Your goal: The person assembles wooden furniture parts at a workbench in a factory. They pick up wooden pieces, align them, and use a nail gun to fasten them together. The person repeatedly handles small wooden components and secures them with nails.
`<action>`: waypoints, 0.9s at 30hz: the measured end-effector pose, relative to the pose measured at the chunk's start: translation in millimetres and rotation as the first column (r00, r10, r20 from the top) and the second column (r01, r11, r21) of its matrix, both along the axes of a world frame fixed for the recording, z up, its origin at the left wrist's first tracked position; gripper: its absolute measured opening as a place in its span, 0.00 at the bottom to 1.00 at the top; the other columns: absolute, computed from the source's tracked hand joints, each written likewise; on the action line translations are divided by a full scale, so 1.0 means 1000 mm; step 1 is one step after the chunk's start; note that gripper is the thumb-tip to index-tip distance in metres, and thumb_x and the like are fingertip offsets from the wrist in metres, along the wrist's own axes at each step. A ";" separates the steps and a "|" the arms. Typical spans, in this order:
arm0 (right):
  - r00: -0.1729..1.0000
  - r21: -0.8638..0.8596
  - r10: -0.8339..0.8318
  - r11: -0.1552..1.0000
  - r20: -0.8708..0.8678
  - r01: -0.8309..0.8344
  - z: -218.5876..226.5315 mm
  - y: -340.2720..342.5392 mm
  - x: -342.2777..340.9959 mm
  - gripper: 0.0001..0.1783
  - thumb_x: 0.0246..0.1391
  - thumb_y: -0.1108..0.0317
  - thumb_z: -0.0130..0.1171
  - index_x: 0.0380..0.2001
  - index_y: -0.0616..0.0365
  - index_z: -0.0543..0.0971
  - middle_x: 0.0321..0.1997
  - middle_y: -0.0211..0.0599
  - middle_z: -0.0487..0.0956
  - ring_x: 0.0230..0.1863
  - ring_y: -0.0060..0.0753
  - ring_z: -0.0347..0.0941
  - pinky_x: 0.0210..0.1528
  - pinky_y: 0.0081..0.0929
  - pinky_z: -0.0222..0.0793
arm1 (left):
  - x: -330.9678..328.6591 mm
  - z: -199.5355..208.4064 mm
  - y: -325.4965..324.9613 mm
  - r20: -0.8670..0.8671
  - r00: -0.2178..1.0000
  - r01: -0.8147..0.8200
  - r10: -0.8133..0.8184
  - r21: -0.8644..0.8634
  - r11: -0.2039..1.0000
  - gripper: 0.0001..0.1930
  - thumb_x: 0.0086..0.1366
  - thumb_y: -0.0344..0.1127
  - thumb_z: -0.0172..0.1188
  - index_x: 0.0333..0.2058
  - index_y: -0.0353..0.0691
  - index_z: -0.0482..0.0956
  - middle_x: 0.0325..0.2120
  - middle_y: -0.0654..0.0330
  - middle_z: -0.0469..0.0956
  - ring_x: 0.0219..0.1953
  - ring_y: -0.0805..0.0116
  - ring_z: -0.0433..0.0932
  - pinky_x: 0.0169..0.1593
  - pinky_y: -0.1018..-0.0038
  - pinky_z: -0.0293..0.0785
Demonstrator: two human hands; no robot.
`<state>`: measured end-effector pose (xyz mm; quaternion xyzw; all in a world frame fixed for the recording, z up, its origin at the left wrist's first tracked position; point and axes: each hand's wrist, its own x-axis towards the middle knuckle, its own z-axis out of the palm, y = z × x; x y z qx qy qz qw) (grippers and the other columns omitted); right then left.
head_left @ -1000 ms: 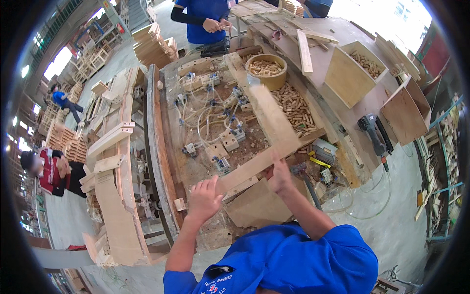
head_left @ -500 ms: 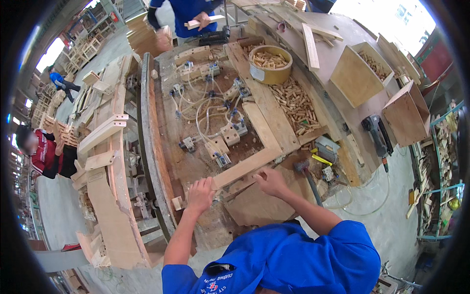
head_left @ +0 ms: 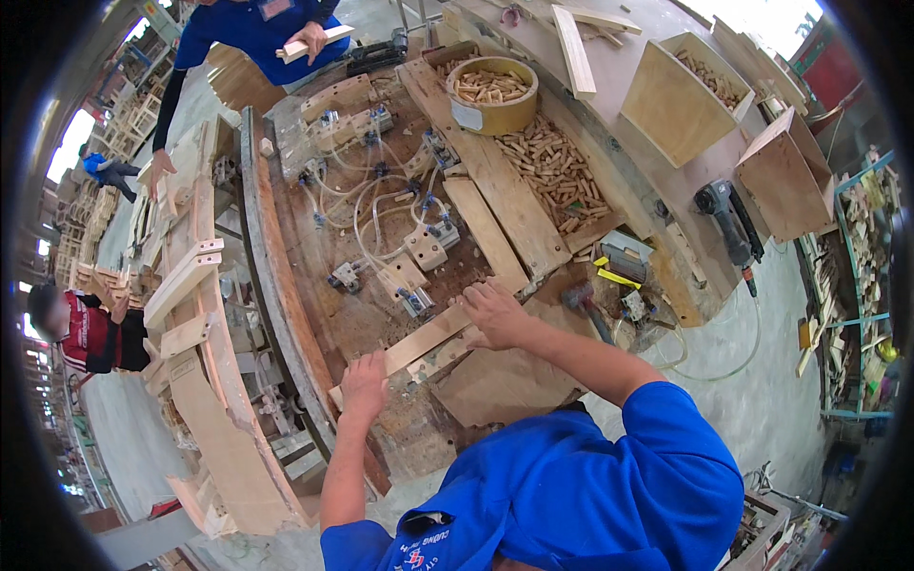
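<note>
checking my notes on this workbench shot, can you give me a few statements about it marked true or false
1. Both hands rest on the same wooden strip. True: the left hand is at its lower end, the right hand at its upper end.
2. The round wooden tub is empty. False: it holds short wooden pegs.
3. A power tool lies on the bench to the person's right. True.
4. The loose pile of pegs lies left of the long plank. False: it lies to the plank's right.
5. The co-worker's hand at the far end is empty. False: it holds a pale wood block.
</note>
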<state>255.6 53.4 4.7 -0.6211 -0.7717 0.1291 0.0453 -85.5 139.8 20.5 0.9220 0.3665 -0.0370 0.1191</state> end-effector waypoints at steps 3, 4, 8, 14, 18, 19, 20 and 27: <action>0.996 -0.069 0.072 0.995 0.055 -0.068 0.014 0.006 0.002 0.55 0.45 0.38 0.78 0.68 0.65 0.72 0.65 0.48 0.72 0.73 0.51 0.64 0.80 0.55 0.52 | -0.006 -0.005 0.006 -0.049 0.999 -0.016 0.013 -0.050 0.999 0.32 0.57 0.33 0.73 0.60 0.39 0.73 0.48 0.51 0.78 0.53 0.49 0.77 0.57 0.54 0.75; 0.994 -0.017 0.075 0.997 0.075 -0.074 0.011 0.006 0.005 0.54 0.43 0.40 0.79 0.66 0.65 0.73 0.62 0.47 0.73 0.70 0.50 0.66 0.79 0.54 0.54 | -0.002 -0.007 0.004 -0.022 1.000 0.001 -0.003 -0.057 0.998 0.32 0.56 0.33 0.74 0.59 0.38 0.74 0.47 0.51 0.78 0.52 0.49 0.77 0.57 0.55 0.75; 0.986 0.184 0.072 0.978 0.149 -0.099 -0.005 0.001 0.019 0.53 0.36 0.46 0.82 0.63 0.65 0.75 0.55 0.44 0.75 0.63 0.47 0.70 0.75 0.50 0.58 | 0.001 -0.008 0.003 0.014 0.999 0.038 -0.037 -0.041 0.998 0.32 0.55 0.34 0.75 0.58 0.36 0.74 0.46 0.51 0.78 0.51 0.50 0.77 0.54 0.58 0.76; 0.995 0.083 0.057 0.995 0.079 -0.063 -0.003 0.009 0.014 0.50 0.37 0.50 0.82 0.62 0.65 0.76 0.55 0.44 0.74 0.62 0.46 0.71 0.73 0.44 0.59 | 0.001 -0.007 0.011 -0.027 1.000 0.001 -0.003 -0.102 0.995 0.32 0.56 0.39 0.76 0.59 0.37 0.76 0.46 0.50 0.79 0.52 0.49 0.78 0.56 0.57 0.76; 0.998 -0.006 0.021 1.000 0.051 -0.021 -0.001 0.011 0.014 0.46 0.37 0.53 0.80 0.60 0.64 0.76 0.55 0.45 0.74 0.61 0.45 0.71 0.72 0.43 0.60 | 0.005 -0.007 0.046 0.068 0.994 -0.063 0.086 -0.292 0.954 0.32 0.64 0.44 0.73 0.62 0.35 0.75 0.53 0.47 0.81 0.52 0.50 0.81 0.58 0.55 0.77; 0.998 -0.010 0.018 1.000 0.059 -0.017 0.000 0.012 0.014 0.46 0.36 0.54 0.80 0.60 0.63 0.76 0.54 0.44 0.74 0.60 0.45 0.71 0.71 0.43 0.60 | 0.013 -0.009 0.063 0.160 0.965 -0.137 0.207 -0.367 0.920 0.32 0.66 0.45 0.71 0.64 0.35 0.75 0.54 0.45 0.82 0.51 0.49 0.83 0.58 0.54 0.78; 0.997 -0.019 0.012 1.000 0.070 -0.011 0.001 0.011 0.015 0.46 0.35 0.55 0.79 0.59 0.63 0.77 0.54 0.44 0.74 0.60 0.45 0.71 0.71 0.43 0.60 | 0.027 -0.007 0.083 0.233 0.910 -0.260 0.343 -0.324 0.910 0.32 0.67 0.45 0.70 0.64 0.34 0.75 0.55 0.45 0.82 0.51 0.50 0.84 0.58 0.55 0.79; 1.000 0.094 0.010 0.996 0.008 -0.010 0.004 0.011 0.011 0.46 0.30 0.59 0.78 0.58 0.62 0.77 0.54 0.42 0.75 0.60 0.43 0.72 0.64 0.43 0.64 | 0.059 -0.043 0.178 0.515 0.615 -0.471 0.596 -0.367 0.802 0.23 0.72 0.41 0.65 0.59 0.32 0.79 0.52 0.45 0.85 0.48 0.57 0.87 0.51 0.63 0.81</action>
